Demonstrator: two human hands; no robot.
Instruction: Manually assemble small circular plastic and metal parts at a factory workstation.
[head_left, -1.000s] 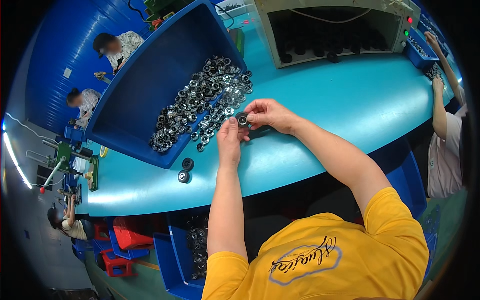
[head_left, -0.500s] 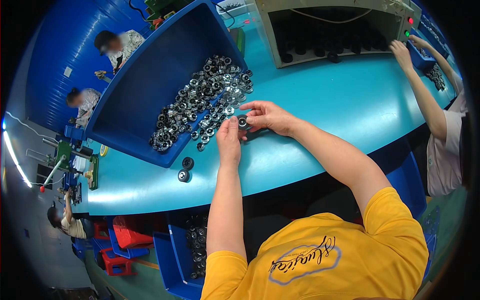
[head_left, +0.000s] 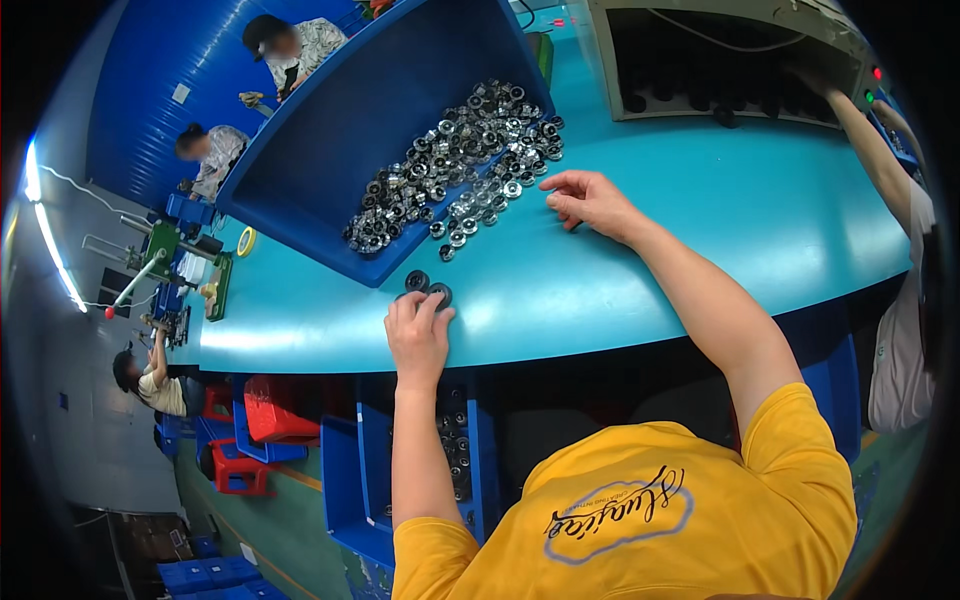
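My left hand is closed on a small black wheel at the table's near side, left of centre. Another black wheel lies just beyond it, and my fingers partly cover a dark edge beside them. Farther right, my right hand is over the table with its fingers apart and slightly bent, and nothing shows in them. Its fingertips are close to the right end of a heap of clear and black wheel hubs, which spills from a tilted blue bin onto the turquoise table.
A pale box-like machine with black wheels inside stands at the back right; a co-worker's arm reaches into it. Below the table's front edge sits a blue crate with more parts. Other people work at the left.
My hands have separated. The left one carried the black wheel left and toward me, beside the other wheels; the right moved toward the hubs. The co-worker's hand now reaches into the machine.
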